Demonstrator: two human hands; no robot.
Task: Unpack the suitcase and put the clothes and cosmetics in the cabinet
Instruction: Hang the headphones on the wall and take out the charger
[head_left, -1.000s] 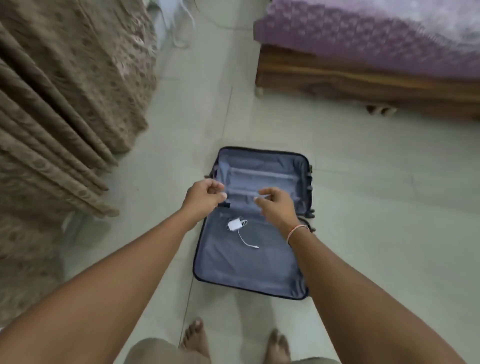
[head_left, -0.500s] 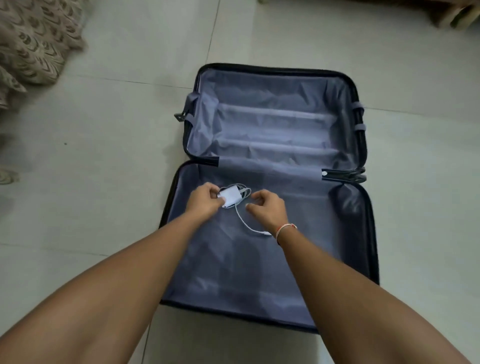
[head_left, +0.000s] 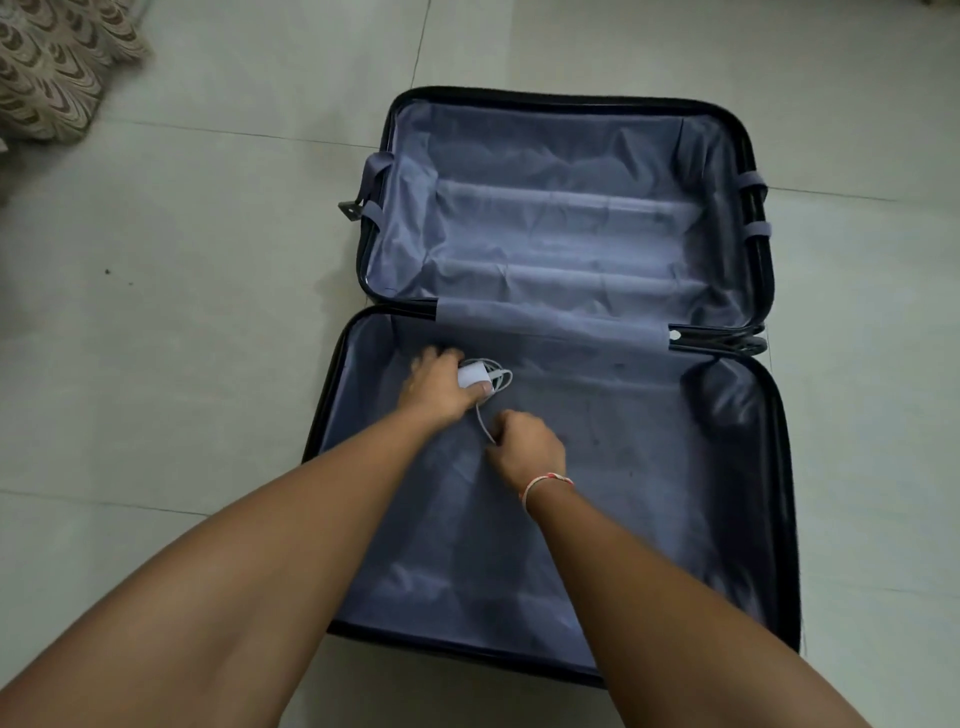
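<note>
White charger (head_left: 471, 375) in left hand (head_left: 439, 387); cable (head_left: 485, 423) perhaps in right hand (head_left: 527, 448)

— What sits close to the left hand (head_left: 439, 387)?

— The white charger (head_left: 471, 375) lies under its fingers, with the cable (head_left: 497, 382) looped just to its right and trailing toward the right hand (head_left: 527, 447). Just beyond the fingers lies the hinge strip (head_left: 545, 319) between the two halves of the suitcase (head_left: 727, 135).

— And to its left?

— The dark rim (head_left: 324, 400) of the near half stands there as a low wall; bare floor tiles (head_left: 182, 312) lie past it.

— Where is the open room?

— Right of the right hand, the grey lining (head_left: 649, 467) spreads wide and bare to the far rim. Beyond the hinge, the far half's lining lies open too, with straps (head_left: 756, 228) hanging at its edges.
</note>
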